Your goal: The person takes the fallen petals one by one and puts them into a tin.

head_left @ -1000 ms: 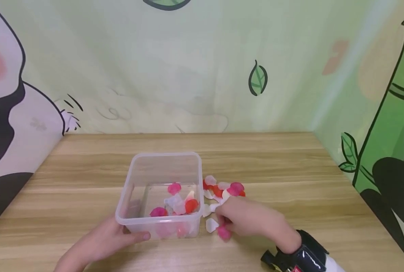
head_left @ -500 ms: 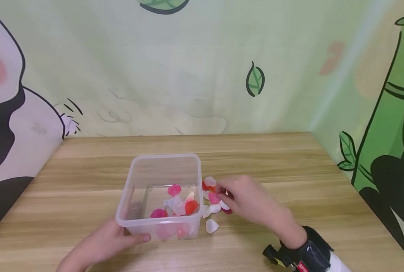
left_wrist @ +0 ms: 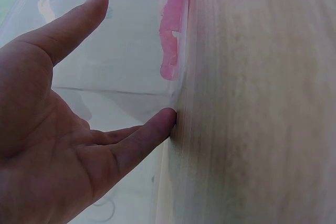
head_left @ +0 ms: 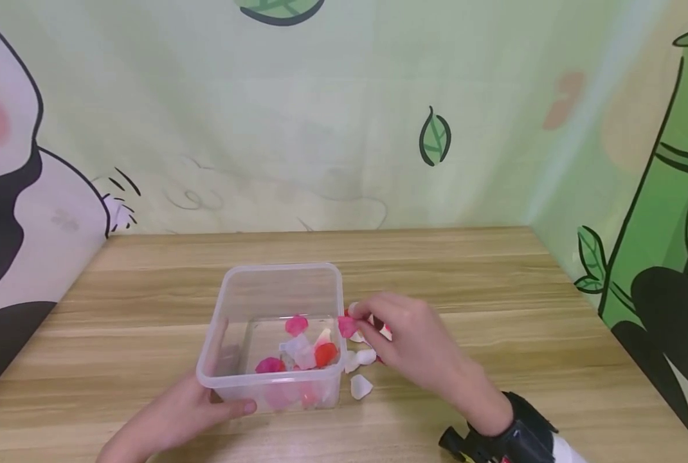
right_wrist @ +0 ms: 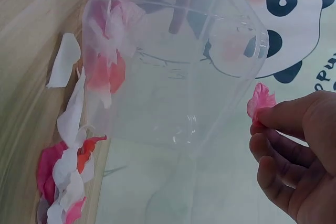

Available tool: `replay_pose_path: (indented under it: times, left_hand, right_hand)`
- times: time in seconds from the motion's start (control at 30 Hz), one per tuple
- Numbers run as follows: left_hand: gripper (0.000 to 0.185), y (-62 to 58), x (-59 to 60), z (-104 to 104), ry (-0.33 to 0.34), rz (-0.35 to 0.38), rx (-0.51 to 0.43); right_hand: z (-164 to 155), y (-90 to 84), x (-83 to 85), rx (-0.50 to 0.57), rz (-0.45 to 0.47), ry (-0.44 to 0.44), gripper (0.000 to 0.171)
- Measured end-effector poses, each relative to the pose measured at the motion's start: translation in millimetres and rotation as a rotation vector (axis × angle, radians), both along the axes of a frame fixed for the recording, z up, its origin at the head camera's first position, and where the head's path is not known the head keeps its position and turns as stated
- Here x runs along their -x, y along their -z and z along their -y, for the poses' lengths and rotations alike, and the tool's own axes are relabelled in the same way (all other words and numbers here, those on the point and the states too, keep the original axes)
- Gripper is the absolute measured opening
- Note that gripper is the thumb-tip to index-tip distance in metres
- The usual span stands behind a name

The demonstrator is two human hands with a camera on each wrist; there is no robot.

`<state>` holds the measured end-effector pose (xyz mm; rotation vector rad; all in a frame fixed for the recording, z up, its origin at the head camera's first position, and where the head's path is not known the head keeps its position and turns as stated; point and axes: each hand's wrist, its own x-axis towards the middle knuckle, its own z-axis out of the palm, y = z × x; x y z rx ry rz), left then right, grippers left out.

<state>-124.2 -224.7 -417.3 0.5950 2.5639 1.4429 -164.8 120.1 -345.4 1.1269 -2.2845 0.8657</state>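
at lower left of the head view the left hand (head_left: 173,418) rests flat-fingered against the clear plastic box (head_left: 274,334), thumb on its near wall, steadying it on the tabletop (head_left: 494,308). at centre, petals already lie in the box. just right of its rim the right hand (head_left: 404,341) pinches a pink petal (head_left: 346,326) between thumb and fingertips. the petal is best carried clear over the rim and let go low inside, with the box held firm. loose petals (head_left: 360,384) lie beside the box. no readable writing or brand shows.
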Motion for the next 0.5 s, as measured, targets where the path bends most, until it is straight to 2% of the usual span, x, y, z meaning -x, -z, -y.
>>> replay_pose_path:
  times: [0.5]
  left_hand:
    - [0.125,0.5,-1.7,0.5,0.0,-0.036,-0.002]
  right_hand:
    - [20.1,1.5,-3.2,0.055,-0.053,-0.078,0.018]
